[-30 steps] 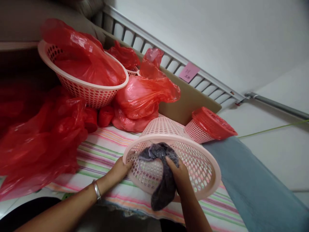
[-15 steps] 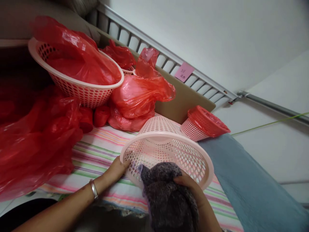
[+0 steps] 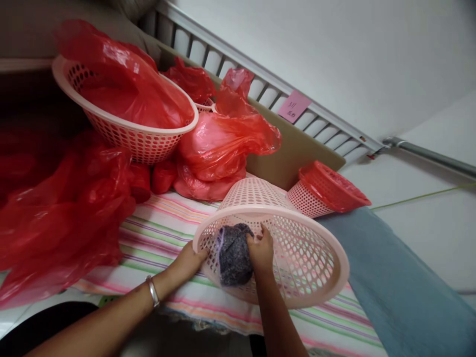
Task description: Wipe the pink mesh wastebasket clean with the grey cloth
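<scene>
A pale pink plastic basket (image 3: pixel 316 223) with a holed wall lies tilted on the striped cloth (image 3: pixel 167 233), its mouth facing me. My left hand (image 3: pixel 188 260) grips the left side of its rim, thumb over the edge and the other fingers hidden behind. Inside the mouth, my right hand (image 3: pixel 261 250) is closed on a bunched dark grey cloth (image 3: pixel 235 258) with a light purple edge. The cloth is close to the left inner wall; whether it touches there I cannot tell.
Another pink basket (image 3: pixel 148 146) holding a red plastic bag stands at the upper left. Red bags (image 3: pixel 223 153) are piled beside it, and more red plastic (image 3: pixel 74 203) spreads at the left. A small basket with a red one (image 3: pixel 327 186) sits behind right, near a blue-grey surface (image 3: pixel 401 277).
My right hand has carried the grey cloth up and into the basket's mouth, toward its left wall. My left hand stays on the rim; the whole view has shifted slightly.
</scene>
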`<act>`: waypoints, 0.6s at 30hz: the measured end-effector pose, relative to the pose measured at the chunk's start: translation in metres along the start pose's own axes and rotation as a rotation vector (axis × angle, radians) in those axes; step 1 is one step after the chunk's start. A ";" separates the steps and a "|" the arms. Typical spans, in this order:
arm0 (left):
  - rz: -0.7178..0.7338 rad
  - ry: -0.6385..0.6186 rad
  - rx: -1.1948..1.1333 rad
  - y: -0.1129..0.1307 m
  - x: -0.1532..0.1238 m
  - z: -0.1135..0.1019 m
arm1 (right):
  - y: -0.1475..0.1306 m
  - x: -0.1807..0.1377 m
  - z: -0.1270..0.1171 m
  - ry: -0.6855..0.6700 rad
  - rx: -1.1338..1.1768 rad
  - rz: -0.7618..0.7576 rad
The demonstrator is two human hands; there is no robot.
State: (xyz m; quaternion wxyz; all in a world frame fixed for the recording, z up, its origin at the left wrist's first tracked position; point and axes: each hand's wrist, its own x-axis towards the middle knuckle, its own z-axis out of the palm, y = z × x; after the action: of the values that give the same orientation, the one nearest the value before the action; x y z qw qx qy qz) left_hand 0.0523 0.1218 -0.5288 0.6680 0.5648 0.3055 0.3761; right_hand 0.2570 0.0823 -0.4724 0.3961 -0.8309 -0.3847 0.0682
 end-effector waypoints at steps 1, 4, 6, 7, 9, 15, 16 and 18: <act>0.007 -0.005 -0.006 0.000 0.000 0.000 | 0.003 -0.003 -0.003 0.069 -0.045 -0.088; -0.025 -0.013 0.005 0.002 0.000 0.001 | 0.007 -0.020 -0.006 0.111 -0.184 -0.331; -0.063 -0.001 0.020 0.003 0.000 0.001 | 0.005 -0.033 0.000 0.031 -0.256 -0.367; -0.066 0.003 0.017 0.002 0.000 0.002 | 0.004 -0.039 0.005 -0.016 -0.295 -0.369; -0.063 0.010 0.004 0.001 -0.001 0.002 | 0.002 -0.046 0.017 -0.110 -0.375 -0.367; -0.077 0.019 -0.001 -0.005 -0.001 0.002 | 0.003 -0.038 0.043 -0.212 -0.530 -0.343; -0.066 0.014 -0.012 -0.006 0.000 0.002 | 0.003 -0.034 0.044 -0.207 -0.532 -0.340; -0.052 0.005 -0.023 -0.006 0.000 0.001 | 0.003 -0.023 0.042 -0.195 -0.506 -0.340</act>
State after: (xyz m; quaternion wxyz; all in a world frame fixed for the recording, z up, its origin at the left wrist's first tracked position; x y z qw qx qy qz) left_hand 0.0543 0.1206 -0.5347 0.6832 0.5481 0.3176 0.3634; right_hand 0.2247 0.0906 -0.5076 0.1437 -0.8164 -0.5590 -0.0176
